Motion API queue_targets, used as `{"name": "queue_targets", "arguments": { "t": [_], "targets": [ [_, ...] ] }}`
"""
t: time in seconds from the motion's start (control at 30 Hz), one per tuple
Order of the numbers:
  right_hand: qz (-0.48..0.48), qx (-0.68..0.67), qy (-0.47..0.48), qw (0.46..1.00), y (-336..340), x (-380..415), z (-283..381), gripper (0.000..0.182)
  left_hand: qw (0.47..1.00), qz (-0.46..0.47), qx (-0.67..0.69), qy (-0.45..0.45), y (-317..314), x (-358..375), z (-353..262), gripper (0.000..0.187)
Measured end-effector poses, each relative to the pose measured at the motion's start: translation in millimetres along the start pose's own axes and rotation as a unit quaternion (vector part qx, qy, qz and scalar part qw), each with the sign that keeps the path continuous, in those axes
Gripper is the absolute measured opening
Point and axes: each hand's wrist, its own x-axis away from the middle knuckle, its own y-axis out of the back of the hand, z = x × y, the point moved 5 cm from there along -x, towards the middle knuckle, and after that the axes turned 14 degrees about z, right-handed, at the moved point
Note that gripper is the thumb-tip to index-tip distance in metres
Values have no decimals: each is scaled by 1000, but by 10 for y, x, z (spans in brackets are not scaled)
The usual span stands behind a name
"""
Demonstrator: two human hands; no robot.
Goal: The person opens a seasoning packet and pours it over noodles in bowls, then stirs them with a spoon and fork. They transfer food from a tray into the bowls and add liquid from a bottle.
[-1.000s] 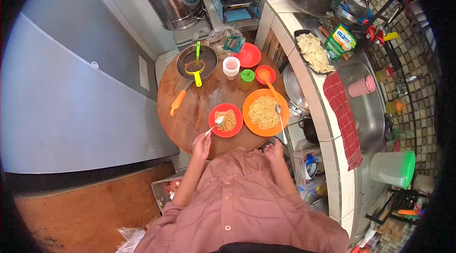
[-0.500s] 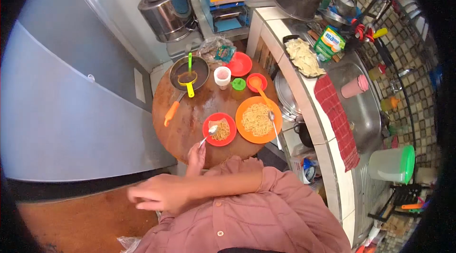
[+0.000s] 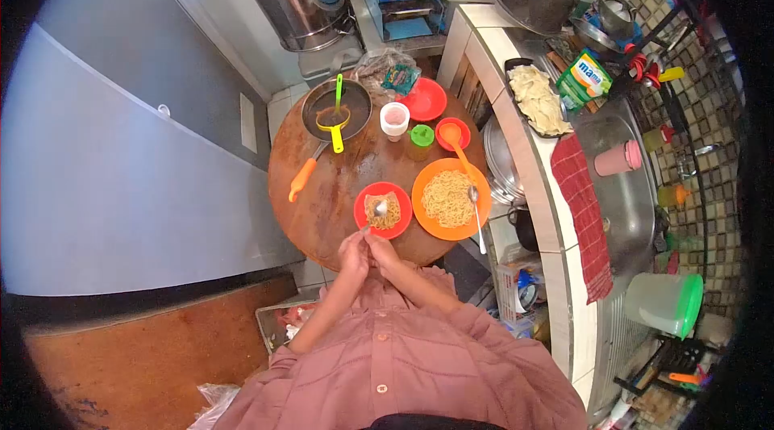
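My left hand (image 3: 353,250) and my right hand (image 3: 380,250) meet at the table's front edge, just below a small red plate (image 3: 407,218). Closed fingers of my left hand hold the handle end of a metal spoon (image 3: 380,208). Its bowl rests over noodles and a flat piece of food (image 3: 389,221) on that plate. My right hand is closed beside the handle; what it grips, if anything, is hidden. To the right, an orange plate (image 3: 418,214) holds noodles (image 3: 448,198) and another spoon (image 3: 473,194).
On the round table (image 3: 339,228) stand a pan (image 3: 310,115) with a yellow-green strainer (image 3: 337,138), white cups (image 3: 394,119), a green-lidded jar (image 3: 421,137), a red bowl (image 3: 446,144) and a red plate (image 3: 431,99). A tiled counter (image 3: 556,228) with a sink (image 3: 629,212) curves along the right.
My right hand has come back from the far left, where its arm crossed my left, to meet my left hand. The spoon's bowl has shifted slightly, and the view has moved.
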Motion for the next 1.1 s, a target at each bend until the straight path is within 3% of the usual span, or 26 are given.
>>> {"name": "queue_targets", "arguments": {
  "t": [0.1,0.17,0.4,0.47,0.5,0.57,0.63,0.67,0.73,0.9,0.97,1.1],
  "targets": [
    [-33,-16,34,999,131,-13,-17,19,1000,-3,-22,0,-179,87,79,12],
    [-28,-81,6,996,210,50,-72,15,998,19,-51,-9,-132,71,161,11],
    [-67,-15,-1,998,361,100,21,11,997,-2,-56,50,-139,213,238,8],
    [-79,22,-3,997,470,78,41,11,983,5,-120,142,-183,268,220,12],
    [-80,56,9,995,621,-20,-47,9,983,4,-118,141,-159,260,203,12],
    [-80,92,20,992,766,-37,-35,9,951,37,-265,153,-79,199,171,23],
    [-140,242,2,960,897,55,110,13,949,9,-256,184,36,119,149,33],
    [-138,244,1,960,947,87,135,13,944,-19,-248,216,93,87,157,42],
    [-207,506,206,812,916,234,395,15,942,-29,-238,235,74,17,146,49],
    [-237,508,176,809,953,355,494,16,956,-11,-159,244,22,-169,230,64],
    [-240,529,166,797,963,379,519,16,980,40,-76,180,5,-271,227,63],
    [-236,537,203,784,948,469,549,17,969,60,-113,212,82,-320,265,63]
  ]
}}
